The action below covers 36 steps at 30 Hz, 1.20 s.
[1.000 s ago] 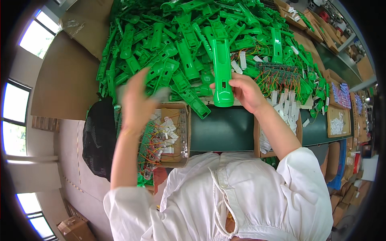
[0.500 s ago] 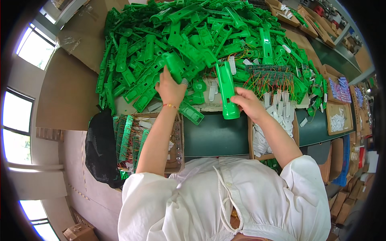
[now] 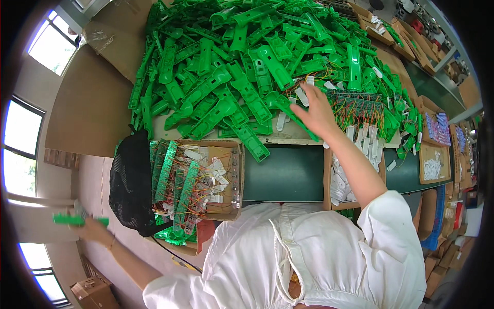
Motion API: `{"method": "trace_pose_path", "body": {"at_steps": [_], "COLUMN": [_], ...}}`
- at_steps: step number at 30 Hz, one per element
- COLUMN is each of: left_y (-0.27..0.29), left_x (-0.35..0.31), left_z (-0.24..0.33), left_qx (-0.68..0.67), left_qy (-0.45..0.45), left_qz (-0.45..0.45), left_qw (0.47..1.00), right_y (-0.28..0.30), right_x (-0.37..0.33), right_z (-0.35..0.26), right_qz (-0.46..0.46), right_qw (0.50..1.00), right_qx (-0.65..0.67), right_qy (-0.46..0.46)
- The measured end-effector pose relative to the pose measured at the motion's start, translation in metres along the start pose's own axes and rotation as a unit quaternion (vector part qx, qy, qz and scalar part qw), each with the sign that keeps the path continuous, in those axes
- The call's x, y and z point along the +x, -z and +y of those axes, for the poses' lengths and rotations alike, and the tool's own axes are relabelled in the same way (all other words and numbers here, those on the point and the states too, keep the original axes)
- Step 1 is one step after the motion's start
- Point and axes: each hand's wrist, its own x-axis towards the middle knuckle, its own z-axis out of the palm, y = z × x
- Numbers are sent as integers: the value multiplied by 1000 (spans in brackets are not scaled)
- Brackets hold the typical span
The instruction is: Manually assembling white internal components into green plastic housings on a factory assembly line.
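Where the floor shows beyond the table's left end, the left hand (image 3: 93, 230) is stretched far out to the side, its fingers apparently wrapped round a slim green piece (image 3: 69, 220). That piece lies crosswise in the grasp, its long axis running roughly left to right and poking out on both sides of the fingers. Next comes a black mesh bag (image 3: 129, 185), hanging just beside a carton (image 3: 229, 212) that holds green circuit boards (image 3: 186, 190), wires and white parts. Above the carton, a broad heap of green casings (image 3: 206, 98) covers the tabletop, pointing every which way.

Farther right, one green casing (image 3: 299, 121) slants from upper left to lower right at the heap's near edge. It lies just left of the right hand (image 3: 317, 110), which is much the nearer of the two; the left hand is well apart from it. The right hand is loose, fingers spread and nothing gripped; whether its thumb touches the casing, I cannot tell. Just right of that hand sits a row of wired boards (image 3: 355, 99), with a box of white pieces (image 3: 328, 177) below the forearm.
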Motion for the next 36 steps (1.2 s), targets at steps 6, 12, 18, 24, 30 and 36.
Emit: {"method": "trace_pose_path", "body": {"at_steps": [6, 12, 18, 24, 30, 36], "left_y": [17, 22, -19, -11, -46, -91], "left_x": [-61, -150, -83, -59, -85, -156], "left_z": [-184, -364, -214, 9, 134, 192], "left_qx": [86, -25, -5, -95, -200, -531], "left_qy": [259, 409, 196, 10, -201, 97], "left_qz": [-135, -279, -29, -21, -201, -589], "left_qw": [952, 869, 980, 995, 938, 602], "right_y": [-23, -37, -70, -11, 38, 52], "right_x": [58, 36, 10, 9, -21, -32], "right_z": [-3, -52, -35, -57, -53, -50], "right_qz": [5, 23, -47, -34, -57, -78], "right_qw": [993, 978, 961, 838, 683, 688], "right_qx": [-115, -50, -117, 531, 701, 694], "right_qy": [-37, 200, 245, -118, -196, -197]}}
